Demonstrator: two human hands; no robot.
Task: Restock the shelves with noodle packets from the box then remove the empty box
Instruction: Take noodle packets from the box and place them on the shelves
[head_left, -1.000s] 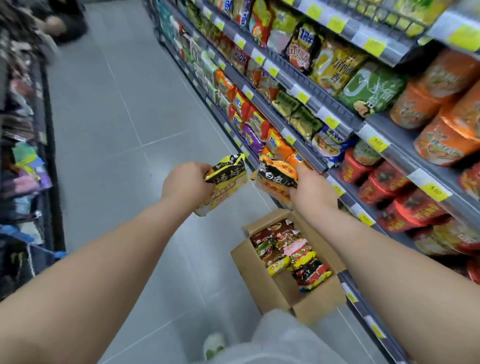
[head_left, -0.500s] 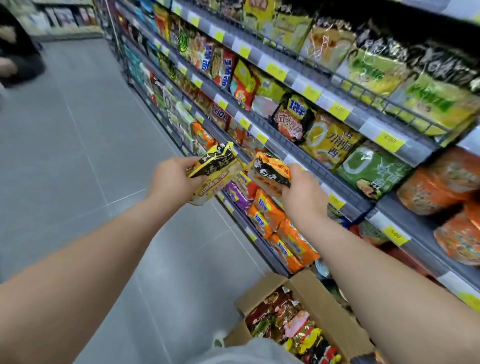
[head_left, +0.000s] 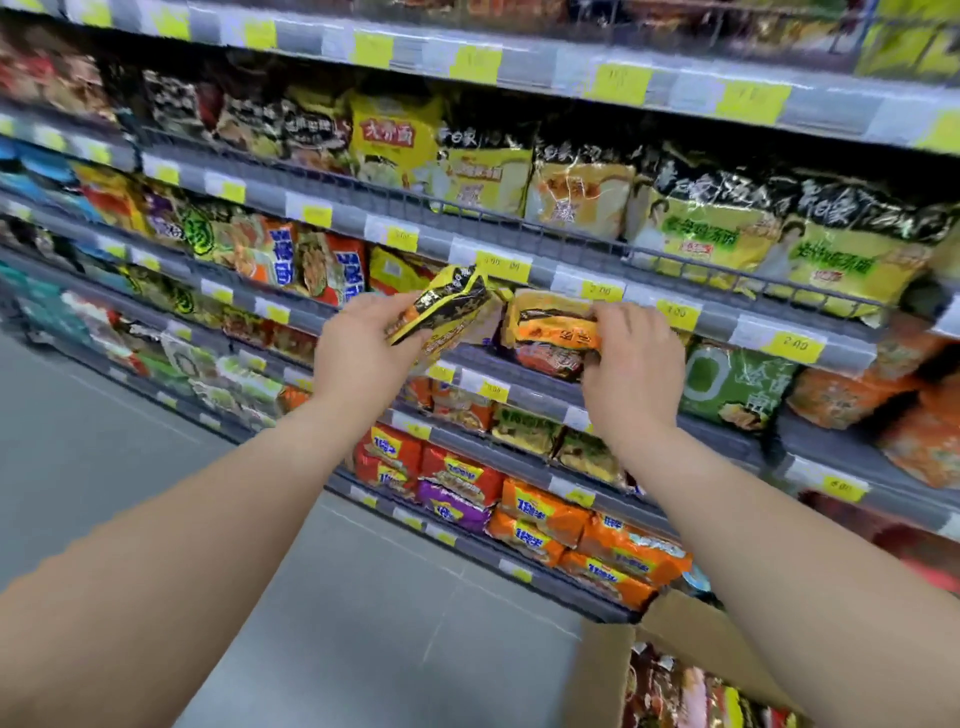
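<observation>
- Holding one noodle packet in each hand, the person stands facing the shelves (head_left: 737, 332), mid-way through the restocking step.
- The left hand (head_left: 358, 353) has its fingers and thumb curled round a yellow-and-black packet (head_left: 447, 306), which is held tilted in the air just in front of the middle tier and is not yet set down.
- The right hand (head_left: 631, 364) pinches an orange packet (head_left: 556, 325) along its top edge. This packet is at the mouth of the middle shelf (head_left: 488, 359), just above another packet lying there; whether it already rests on that packet cannot be told.
- The cardboard box (head_left: 597, 675) sits on the grey floor (head_left: 363, 623) at the lower right, close against the bottom tier, with its flaps open.
- Several packets (head_left: 670, 691) are visible inside the box, so it is far from empty.
- Judged from this, neither packet in hand is placed yet, more trips to the box are needed, and removing the box has not begun.
- The tiers around the hands look well filled, so finding each packet's matching row is likely the slow part.
</observation>
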